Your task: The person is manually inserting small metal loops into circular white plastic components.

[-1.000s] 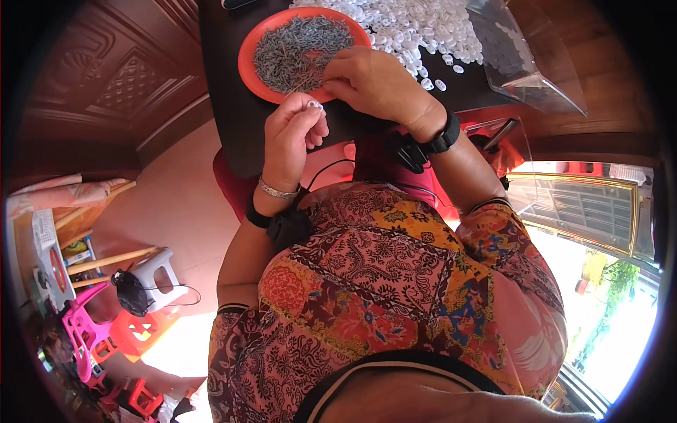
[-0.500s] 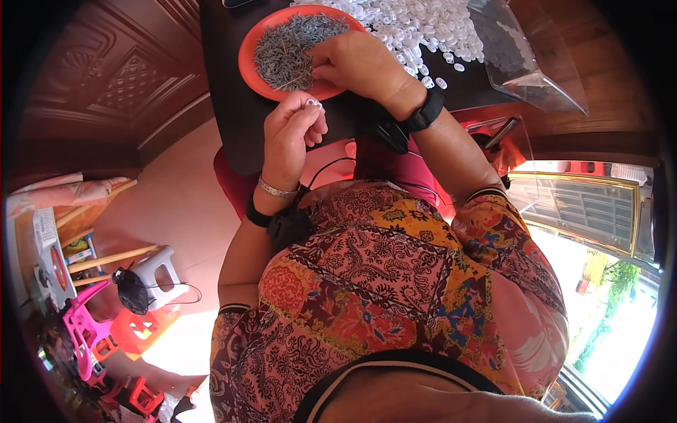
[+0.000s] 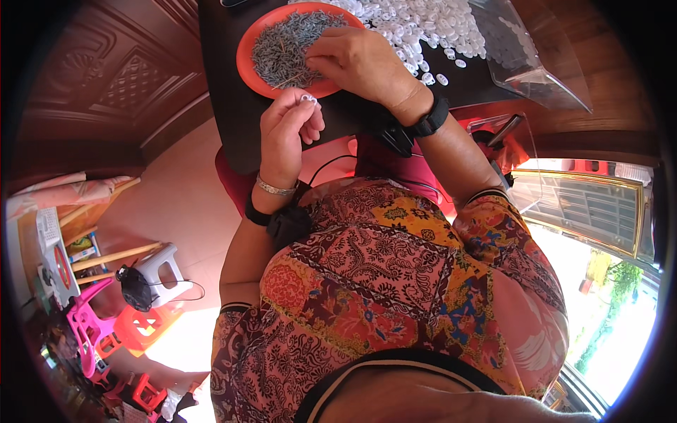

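Two bare hands work over a dark table [image 3: 233,106] at the top of the view. The left hand [image 3: 285,134] is curled closed, thumb and forefinger pinching a small white ring-shaped piece [image 3: 308,99] just below the rim of an orange plate [image 3: 248,53]. The right hand [image 3: 360,60] lies over the plate's right side, fingers bent down into a heap of thin grey metal pins [image 3: 285,46] that fills the dish; whether it grips any of them I cannot tell, since the fingertips are buried in the heap. The left wrist bears a silver bangle [image 3: 275,187] and a dark band, the right a black watch [image 3: 430,118].

Right of the plate spreads a wide pile of small white caps [image 3: 423,25], a few strays lying loose on the dark tabletop near the right wrist. Beyond them a clear plastic bag [image 3: 529,53] rests partly off the table edge. Carved dark wood panels [image 3: 99,77] stand to the left of the table.

The person's patterned orange and maroon dress [image 3: 395,282] fills the lower middle and hides the floor beneath. On the floor at the lower left stand a white plastic stool [image 3: 161,264], a pink plastic chair [image 3: 84,328] and a small orange stool [image 3: 144,326], well apart from the hands.
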Demonstrator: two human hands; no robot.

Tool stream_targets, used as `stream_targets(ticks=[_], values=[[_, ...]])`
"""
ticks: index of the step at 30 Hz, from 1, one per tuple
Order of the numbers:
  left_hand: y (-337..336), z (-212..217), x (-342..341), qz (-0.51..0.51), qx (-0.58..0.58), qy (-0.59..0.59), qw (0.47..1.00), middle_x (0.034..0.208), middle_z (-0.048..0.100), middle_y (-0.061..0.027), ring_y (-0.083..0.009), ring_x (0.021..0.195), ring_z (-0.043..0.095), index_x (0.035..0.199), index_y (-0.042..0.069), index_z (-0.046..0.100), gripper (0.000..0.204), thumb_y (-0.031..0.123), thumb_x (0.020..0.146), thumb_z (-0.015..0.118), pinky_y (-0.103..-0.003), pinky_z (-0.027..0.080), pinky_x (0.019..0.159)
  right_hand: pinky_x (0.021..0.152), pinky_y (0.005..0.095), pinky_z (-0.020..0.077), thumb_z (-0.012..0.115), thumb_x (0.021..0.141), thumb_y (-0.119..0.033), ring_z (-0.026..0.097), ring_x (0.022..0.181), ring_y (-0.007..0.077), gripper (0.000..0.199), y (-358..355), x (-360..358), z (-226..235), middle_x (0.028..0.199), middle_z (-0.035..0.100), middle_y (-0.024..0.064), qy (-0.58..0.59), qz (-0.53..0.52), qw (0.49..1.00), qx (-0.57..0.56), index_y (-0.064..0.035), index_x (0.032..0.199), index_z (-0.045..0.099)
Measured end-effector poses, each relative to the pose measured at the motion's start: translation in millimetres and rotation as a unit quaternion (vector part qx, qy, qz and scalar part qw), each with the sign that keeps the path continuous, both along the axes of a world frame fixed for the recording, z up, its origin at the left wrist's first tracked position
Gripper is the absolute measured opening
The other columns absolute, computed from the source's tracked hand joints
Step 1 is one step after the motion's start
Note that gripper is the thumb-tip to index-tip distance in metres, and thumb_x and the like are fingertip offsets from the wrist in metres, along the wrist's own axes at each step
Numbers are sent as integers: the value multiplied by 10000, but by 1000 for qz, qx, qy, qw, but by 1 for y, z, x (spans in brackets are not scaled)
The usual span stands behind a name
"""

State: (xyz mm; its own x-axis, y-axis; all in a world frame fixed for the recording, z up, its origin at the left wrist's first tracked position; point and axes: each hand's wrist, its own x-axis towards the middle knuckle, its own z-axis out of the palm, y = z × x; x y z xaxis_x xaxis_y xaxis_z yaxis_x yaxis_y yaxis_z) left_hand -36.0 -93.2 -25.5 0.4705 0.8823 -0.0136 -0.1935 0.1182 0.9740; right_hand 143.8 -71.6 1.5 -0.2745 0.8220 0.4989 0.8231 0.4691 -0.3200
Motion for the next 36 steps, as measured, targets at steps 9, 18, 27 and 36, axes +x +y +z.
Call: stream_targets(ticks=[9,18,27,36], values=[[-1,-1,1,13,-7,1,1000,637,522,4,-41,537,427,773,56,514,163,154,896,471,-188,341,498,738,234,465,588,867,-33,585,812,88,72,-33,2,3,846,631,29,312,133,912,-231,20,887,631],[-2,-1,2,-1,-1,8,1000,607,472,17,-41,530,387,734,60,490,156,137,870,486,-189,310,492,698,250,453,599,849,-40,573,764,121,63,-37,3,3,810,611,44,254,147,936,-196,10,884,616],[-2,0,2,-13,4,9,1000,593,447,18,-46,527,361,719,50,479,156,118,860,486,-205,293,490,685,279,464,608,824,-46,595,755,165,73,-38,5,3,800,606,66,219,139,949,-182,-1,881,618],[-2,1,2,-19,11,25,999,585,435,18,-49,519,354,723,35,484,151,112,853,481,-210,289,485,622,358,482,600,759,-136,612,707,285,117,-36,4,9,786,627,100,143,115,978,-99,-65,841,643]])
